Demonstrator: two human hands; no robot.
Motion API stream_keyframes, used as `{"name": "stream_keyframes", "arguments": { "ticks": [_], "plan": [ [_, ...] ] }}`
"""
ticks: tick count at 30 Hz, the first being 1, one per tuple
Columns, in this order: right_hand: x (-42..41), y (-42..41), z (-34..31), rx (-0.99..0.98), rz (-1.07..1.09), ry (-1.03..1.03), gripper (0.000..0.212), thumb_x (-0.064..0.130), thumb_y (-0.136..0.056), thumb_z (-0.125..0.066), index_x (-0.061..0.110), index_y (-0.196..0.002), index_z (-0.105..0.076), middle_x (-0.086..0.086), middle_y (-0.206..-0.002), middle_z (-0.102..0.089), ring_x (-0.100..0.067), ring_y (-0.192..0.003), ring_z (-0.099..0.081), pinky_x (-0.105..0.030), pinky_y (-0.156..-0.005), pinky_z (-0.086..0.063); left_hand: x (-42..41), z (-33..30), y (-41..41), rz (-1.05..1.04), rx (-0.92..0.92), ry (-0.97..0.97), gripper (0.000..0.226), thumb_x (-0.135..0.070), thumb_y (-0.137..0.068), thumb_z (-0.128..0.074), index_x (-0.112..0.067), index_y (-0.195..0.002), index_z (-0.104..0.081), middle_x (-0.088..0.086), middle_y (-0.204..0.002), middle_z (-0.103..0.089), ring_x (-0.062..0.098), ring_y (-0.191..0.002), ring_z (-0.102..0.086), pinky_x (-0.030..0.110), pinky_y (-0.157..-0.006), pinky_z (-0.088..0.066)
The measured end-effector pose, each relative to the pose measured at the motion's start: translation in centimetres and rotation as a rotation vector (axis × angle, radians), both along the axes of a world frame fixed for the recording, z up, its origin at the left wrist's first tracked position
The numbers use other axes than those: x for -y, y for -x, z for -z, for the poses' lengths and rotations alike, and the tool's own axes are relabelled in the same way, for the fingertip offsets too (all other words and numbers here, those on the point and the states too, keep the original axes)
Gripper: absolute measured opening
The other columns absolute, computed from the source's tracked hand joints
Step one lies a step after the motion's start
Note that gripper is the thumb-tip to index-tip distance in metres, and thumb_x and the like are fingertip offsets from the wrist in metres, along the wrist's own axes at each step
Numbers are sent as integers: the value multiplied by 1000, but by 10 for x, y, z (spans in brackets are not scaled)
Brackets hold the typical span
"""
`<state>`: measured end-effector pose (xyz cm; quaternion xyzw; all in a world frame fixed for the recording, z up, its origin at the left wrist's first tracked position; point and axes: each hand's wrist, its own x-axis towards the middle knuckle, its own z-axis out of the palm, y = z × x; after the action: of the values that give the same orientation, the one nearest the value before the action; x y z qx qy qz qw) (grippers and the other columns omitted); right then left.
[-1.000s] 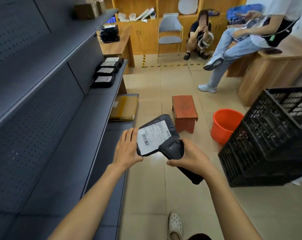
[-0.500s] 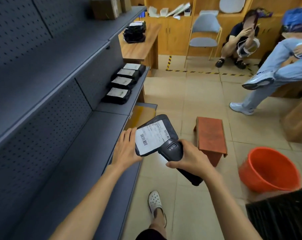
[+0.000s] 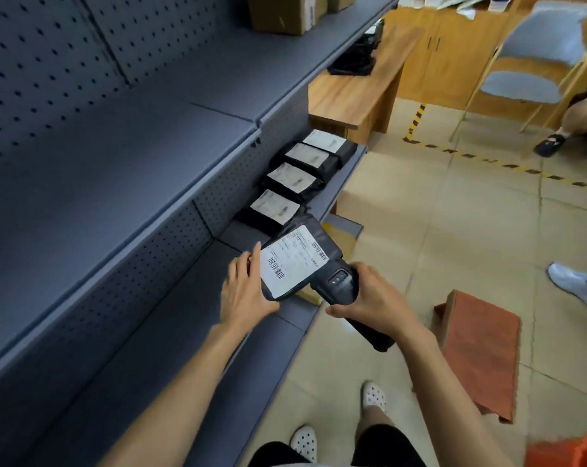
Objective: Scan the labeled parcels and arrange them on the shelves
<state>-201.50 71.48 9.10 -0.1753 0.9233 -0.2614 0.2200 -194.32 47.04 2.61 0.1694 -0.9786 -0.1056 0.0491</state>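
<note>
I hold a flat parcel [image 3: 298,257] wrapped in dark grey plastic, with a large white shipping label covering most of its upper face; the label carries one barcode near its lower left corner, another near its upper right corner, and lines of small print too fine to read. The parcel is tilted with the label facing up at me, and it hangs over the front edge of the lower grey shelf [image 3: 170,315], close to the near end of a row of four similar black parcels [image 3: 297,176] that lie flat on that same shelf, labels up. My left hand [image 3: 243,293] holds the parcel's left edge, fingers fairly straight along its side and reaching under it, thumb low near its bottom corner. My right hand [image 3: 374,303] is wrapped tight around a black handheld scanner [image 3: 341,284], whose head touches or overlaps the parcel's right edge, just out from the shelf; its dark handle sticks out below my palm. Farther out from the shelf, on the tiled floor, stands a small reddish stool [image 3: 477,352]. Above the shelf's upper board sits a brown cardboard box [image 3: 285,11].
</note>
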Motion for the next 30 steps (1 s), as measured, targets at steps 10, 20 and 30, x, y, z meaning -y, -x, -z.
{"name": "stream_keyframes", "arguments": {
  "ticks": [10,20,30],
  "plan": [
    [53,165,32,4,-426,-71,86,58,-71,-80,22,-139,-40,1,-125,-54,-26,-109,-59,-38,-83,-50,-9,39,54,-530,126,-3,119,-59,-53,-78,-31,-154,-20,19,-135,-40,36,-113,-42,47,-89,-41],
    [92,232,66,73,-586,-97,88,53,-70,-84,18,-139,-41,-6,-129,-55,-30,-114,-58,-34,-84,-44,-11,83,94,-893,203,-143,102,-59,-62,-76,-35,-148,-27,24,-133,-35,40,-115,-40,48,-96,-35],
    [123,258,97,50,-614,-140,88,53,-71,-82,18,-140,-40,-4,-130,-53,-28,-110,-60,-36,-85,-49,31,134,159,-1037,150,-452,93,-57,-78,-72,-48,-150,-15,20,-156,-1,50,-133,-22,58,-107,-29]
  ]
}}
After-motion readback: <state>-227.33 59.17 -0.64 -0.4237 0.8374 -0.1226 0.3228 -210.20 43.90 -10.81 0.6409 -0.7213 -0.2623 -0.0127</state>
